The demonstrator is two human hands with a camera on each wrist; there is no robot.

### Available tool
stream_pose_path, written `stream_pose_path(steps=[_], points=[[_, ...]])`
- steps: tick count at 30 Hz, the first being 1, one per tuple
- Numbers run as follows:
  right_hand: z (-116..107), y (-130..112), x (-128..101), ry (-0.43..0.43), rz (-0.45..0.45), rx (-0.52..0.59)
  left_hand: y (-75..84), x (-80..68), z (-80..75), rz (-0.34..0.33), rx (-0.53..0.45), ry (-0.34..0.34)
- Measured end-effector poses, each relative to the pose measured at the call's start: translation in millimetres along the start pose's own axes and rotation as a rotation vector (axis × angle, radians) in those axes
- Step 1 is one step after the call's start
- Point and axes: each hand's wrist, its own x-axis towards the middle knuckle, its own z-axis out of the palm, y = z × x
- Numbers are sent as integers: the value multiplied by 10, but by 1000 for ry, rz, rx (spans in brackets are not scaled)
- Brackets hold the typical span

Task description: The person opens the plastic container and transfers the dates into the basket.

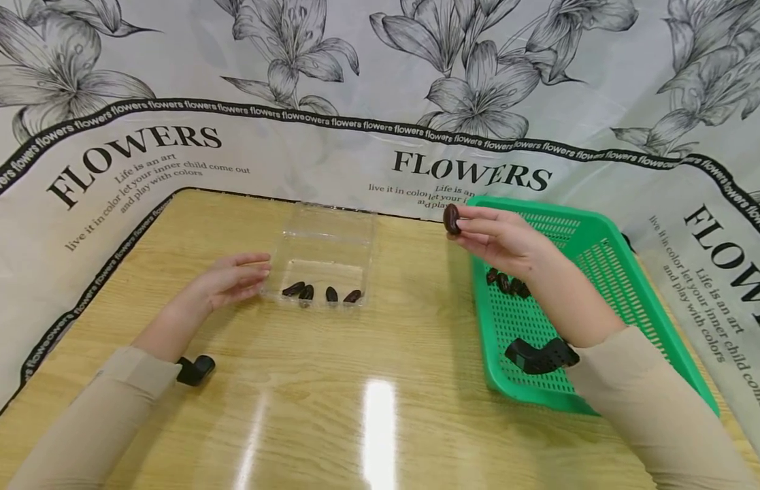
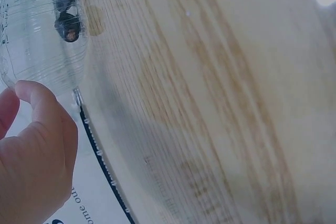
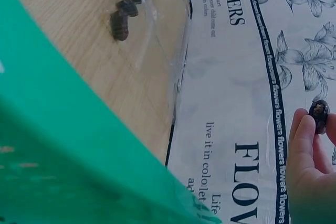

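Fingertips of the right hand (image 1: 502, 238) pinch a dark date (image 1: 451, 219), held in the air above the near edge of the green basket (image 1: 606, 245), where more dates (image 1: 507, 282) lie. Fingers straight, the left hand (image 1: 229, 280) touches the side of the clear plastic box (image 1: 324, 238), which holds four dates (image 1: 321, 292) on the wooden table (image 1: 355, 381).

A bright green perforated plastic basket (image 1: 600, 272) sits at the right edge of the pale yellow wood-grain desk (image 1: 355, 381). Dark brown oval dates (image 1: 321, 293) lie in a clear plastic box (image 1: 324, 255). The white backdrop cloth (image 1: 380, 82) shows grey lilies and black lettering.
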Motion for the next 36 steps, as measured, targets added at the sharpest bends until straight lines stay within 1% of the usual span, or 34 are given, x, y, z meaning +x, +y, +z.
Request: stream_pose_path(steps=[6,13,17,22,26,30,33,36], points=[[-290,-37,-101,18,6,35,22,8,15,-12,12,2],[-624,-8,-135,25,5,65,19,20,21,-17,-5,12],[-759,14,-142,42,19,64,26,14,26,-16,-9,7],[-872,59,-158,48,31,50,28,-3,30,-14,-35,5],[-949,103,-156,70,34,21,24,-5,32,-12,-53,7],[-1047,154,-132,87,47,-31,28,-9,38,-11,-44,5],[-1127,190,-101,98,66,-79,31,-13,41,-10,-29,0],[-1203,224,-60,105,82,-150,34,-21,45,-8,-21,-2]])
